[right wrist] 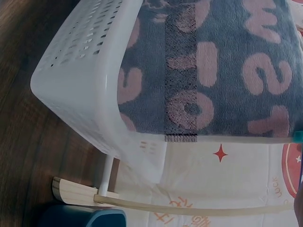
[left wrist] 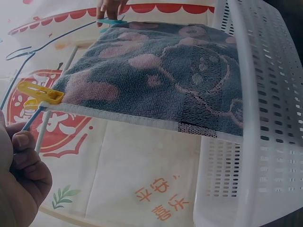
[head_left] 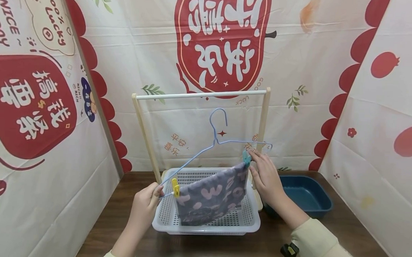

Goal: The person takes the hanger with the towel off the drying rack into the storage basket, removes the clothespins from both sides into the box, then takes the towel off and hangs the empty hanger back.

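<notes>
1. The left hand (head_left: pixel 147 200), beside the white basket's (head_left: pixel 206 230) left rim, is gripping the lower left corner of a blue wire hanger (head_left: pixel 215 141) between thumb and curled fingers, apparently to steady it.
2. The right hand (head_left: pixel 267 178), above the basket's right side, is pinching a teal clip (head_left: pixel 247 158) at the towel's upper right corner, seemingly to set or check its bite.
3. The patterned grey towel (head_left: pixel 214 197) is hanging over the basket, its lower part dipping inside the rim, perhaps because the hanger is being held low.
4. A yellow clip (head_left: pixel 175 187), above the basket's left side, is fastening the towel's upper left corner to the hanger.
5. The hanger is tilting down leftward above the basket, its hook pointing up and catching on nothing.
6. A wooden rack (head_left: pixel 200 94) is standing behind the basket, its white rail rising higher than the hook.
7. A dark blue basin (head_left: pixel 305 198) is sitting right of the basket, apart from the work.
</notes>
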A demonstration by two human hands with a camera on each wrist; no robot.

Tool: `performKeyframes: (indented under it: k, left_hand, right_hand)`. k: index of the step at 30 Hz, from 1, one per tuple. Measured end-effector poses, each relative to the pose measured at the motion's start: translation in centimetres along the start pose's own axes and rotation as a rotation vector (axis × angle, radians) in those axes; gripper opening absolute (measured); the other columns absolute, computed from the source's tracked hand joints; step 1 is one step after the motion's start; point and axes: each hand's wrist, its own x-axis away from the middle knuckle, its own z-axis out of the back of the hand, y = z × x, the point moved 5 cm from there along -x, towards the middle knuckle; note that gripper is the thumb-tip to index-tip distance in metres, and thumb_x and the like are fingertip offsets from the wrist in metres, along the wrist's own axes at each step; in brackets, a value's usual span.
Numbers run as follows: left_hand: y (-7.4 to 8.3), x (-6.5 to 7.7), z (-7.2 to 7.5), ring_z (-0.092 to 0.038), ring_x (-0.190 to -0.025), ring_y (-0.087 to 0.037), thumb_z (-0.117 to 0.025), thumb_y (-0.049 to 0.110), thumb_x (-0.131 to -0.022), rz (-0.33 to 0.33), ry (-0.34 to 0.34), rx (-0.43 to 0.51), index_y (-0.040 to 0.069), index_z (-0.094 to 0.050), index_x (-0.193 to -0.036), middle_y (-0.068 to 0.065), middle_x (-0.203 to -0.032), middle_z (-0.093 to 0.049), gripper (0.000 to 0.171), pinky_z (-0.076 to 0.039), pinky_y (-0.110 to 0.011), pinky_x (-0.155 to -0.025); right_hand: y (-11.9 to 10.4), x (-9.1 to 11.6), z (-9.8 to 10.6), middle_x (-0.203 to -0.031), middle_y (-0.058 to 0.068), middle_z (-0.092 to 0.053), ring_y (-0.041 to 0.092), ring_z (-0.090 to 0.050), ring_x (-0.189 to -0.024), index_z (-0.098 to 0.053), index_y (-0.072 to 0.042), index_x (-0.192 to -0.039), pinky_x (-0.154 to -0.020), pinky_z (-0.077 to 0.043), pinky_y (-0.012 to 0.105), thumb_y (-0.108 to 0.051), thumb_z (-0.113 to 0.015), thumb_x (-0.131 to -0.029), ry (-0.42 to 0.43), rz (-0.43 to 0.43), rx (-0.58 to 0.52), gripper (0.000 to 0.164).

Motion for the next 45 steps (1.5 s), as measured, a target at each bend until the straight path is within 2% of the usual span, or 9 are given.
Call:
performKeyframes:
  k: [5, 8, 13, 17, 22, 28, 35, 38, 45]
  left_hand:
    - [-0.1, 0.6, 0.0, -0.042, -0.054, 0.0, -0.054, 0.012, -0.1, -0.013, -0.01, 0.013, 0.011, -0.054, -0.073, 0.012, -0.06, -0.044, 0.027, -0.036, -0.018, -0.048]
    - [-0.2, 1.0, -0.1, -0.041, -0.054, 0.001, -0.055, 0.01, -0.099, 0.0, -0.019, 0.016, 0.011, -0.054, -0.073, 0.012, -0.061, -0.044, 0.026, -0.037, -0.018, -0.047]
    - [-0.4, 1.2, -0.2, -0.041, -0.053, 0.001, -0.056, 0.005, -0.097, 0.027, -0.043, 0.027, 0.011, -0.054, -0.074, 0.013, -0.06, -0.042, 0.025, -0.037, -0.02, -0.045]
    - [-0.5, 1.2, -0.1, -0.045, -0.053, -0.001, -0.057, 0.002, -0.097, 0.055, -0.081, 0.053, 0.01, -0.057, -0.079, 0.013, -0.062, -0.046, 0.02, -0.04, -0.021, -0.046]
    - [-0.6, 0.9, 0.1, -0.05, -0.049, -0.006, -0.058, -0.001, -0.096, 0.072, -0.109, 0.11, 0.01, -0.067, -0.098, 0.006, -0.068, -0.057, 0.014, -0.042, -0.022, -0.044]
    - [-0.3, 0.6, 0.4, -0.05, -0.052, -0.001, -0.06, -0.003, -0.094, 0.087, -0.141, 0.112, 0.004, -0.066, -0.107, 0.0, -0.075, -0.064, 0.016, -0.042, -0.023, -0.043]
    - [-0.6, 0.4, 0.2, -0.053, -0.049, -0.005, -0.062, 0.012, -0.097, 0.256, -0.242, 0.066, 0.01, -0.065, -0.115, 0.0, -0.079, -0.068, 0.019, -0.042, -0.025, -0.045]
    - [-0.5, 0.1, 0.0, -0.052, -0.048, -0.006, -0.062, 0.016, -0.098, 0.29, -0.28, 0.056, 0.011, -0.067, -0.114, 0.001, -0.08, -0.067, 0.018, -0.043, -0.026, -0.047]
    - [0.0, -0.4, -0.3, -0.047, -0.046, -0.003, -0.058, 0.014, -0.099, 0.246, -0.267, 0.027, 0.015, -0.068, -0.088, 0.004, -0.076, -0.062, 0.015, -0.042, -0.024, -0.045]
  right_hand:
    - [0.2, 0.1, -0.1, -0.124, 0.02, -0.06, 0.036, -0.05, -0.12, -0.044, 0.0, -0.143, -0.112, -0.018, 0.055, -0.012, -0.057, -0.098, -0.077, -0.028, 0.049, 0.049]
    - [0.3, 0.1, -0.3, -0.105, 0.014, -0.066, 0.034, -0.056, -0.108, -0.045, -0.002, -0.142, -0.11, -0.02, 0.057, -0.017, -0.065, -0.094, -0.13, -0.039, 0.097, 0.055]
    - [0.5, 0.4, -0.4, -0.09, 0.006, -0.064, 0.032, -0.058, -0.099, -0.051, -0.002, -0.138, -0.105, -0.027, 0.057, -0.018, -0.07, -0.09, -0.164, -0.03, 0.145, 0.054]
    - [0.6, 0.5, -0.5, -0.089, 0.004, -0.062, 0.031, -0.057, -0.1, -0.052, -0.003, -0.137, -0.101, -0.03, 0.056, -0.019, -0.07, -0.091, -0.179, -0.033, 0.133, 0.052]
    - [0.4, 0.6, -0.5, -0.085, 0.002, -0.059, 0.028, -0.057, -0.094, -0.053, -0.004, -0.136, -0.097, -0.033, 0.055, -0.018, -0.072, -0.09, -0.175, -0.011, 0.127, 0.052]
    - [0.2, 0.7, -0.5, -0.088, 0.004, -0.062, 0.028, -0.058, -0.093, -0.055, -0.002, -0.133, -0.097, -0.034, 0.055, -0.017, -0.073, -0.088, -0.16, 0.011, 0.148, 0.051]
    - [-0.4, 0.7, -0.4, -0.094, 0.007, -0.066, 0.028, -0.059, -0.093, -0.057, -0.002, -0.13, -0.095, -0.037, 0.054, -0.017, -0.075, -0.086, -0.143, 0.064, 0.163, 0.05]
    - [-0.7, 0.7, -0.3, -0.098, 0.009, -0.067, 0.029, -0.06, -0.094, -0.058, -0.001, -0.129, -0.095, -0.037, 0.054, -0.017, -0.075, -0.086, -0.143, 0.068, 0.166, 0.05]
    - [-0.6, 0.7, -0.2, -0.097, 0.009, -0.067, 0.028, -0.06, -0.093, -0.059, 0.0, -0.125, -0.095, -0.035, 0.053, -0.015, -0.077, -0.084, -0.143, 0.042, 0.161, 0.048]
